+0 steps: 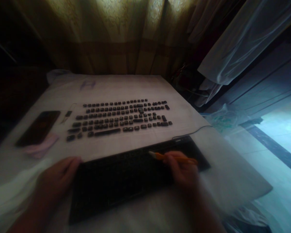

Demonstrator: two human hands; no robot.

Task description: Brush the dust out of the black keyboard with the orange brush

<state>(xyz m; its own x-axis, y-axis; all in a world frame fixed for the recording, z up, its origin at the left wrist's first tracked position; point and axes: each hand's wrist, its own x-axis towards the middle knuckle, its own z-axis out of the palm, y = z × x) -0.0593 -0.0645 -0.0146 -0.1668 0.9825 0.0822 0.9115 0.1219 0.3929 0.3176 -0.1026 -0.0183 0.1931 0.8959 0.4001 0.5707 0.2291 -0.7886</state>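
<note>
A black keyboard base (126, 174), its keys removed, lies across the near part of the table, slightly tilted in the view. Its left end is gripped by my left hand (60, 176), thumb near the upper corner; the other fingers are blurred and partly hidden. My right hand (183, 170) is closed around a small orange brush (160, 156), whose pale tip points left over the upper part of the base. Beyond it, loose black keycaps (108, 132) lie in several rows, set out much like a keyboard layout.
On the left a dark phone (38, 127) rests partly on a pink cloth (42, 147), with a small tool (68, 114) beside it. The keyboard's cable (196, 130) runs off the right edge of the white-covered table (232, 168). Curtains (111, 48) hang behind.
</note>
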